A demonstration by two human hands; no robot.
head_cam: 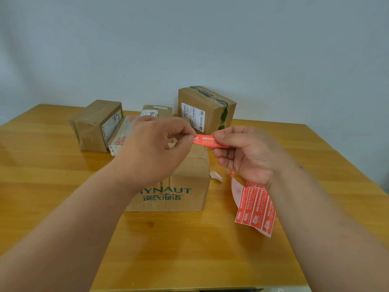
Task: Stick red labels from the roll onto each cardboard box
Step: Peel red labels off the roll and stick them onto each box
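A single red label (207, 141) is stretched between both hands above the near cardboard box (189, 182), which bears green print. My left hand (155, 150) pinches the label's left end with thumb and forefinger. My right hand (244, 152) pinches its right end, and a strip of red labels (255, 211) on white backing hangs down from that hand's palm. Three more cardboard boxes stand behind: one at the left (94, 127), a small one at the back middle (156, 111), and a tall one with dark tape (207, 110).
The boxes stand on a wooden table (189, 245) against a pale wall. A long white carton with red print (121, 135) leans by the left box. A small scrap of white backing paper (216, 176) lies right of the near box.
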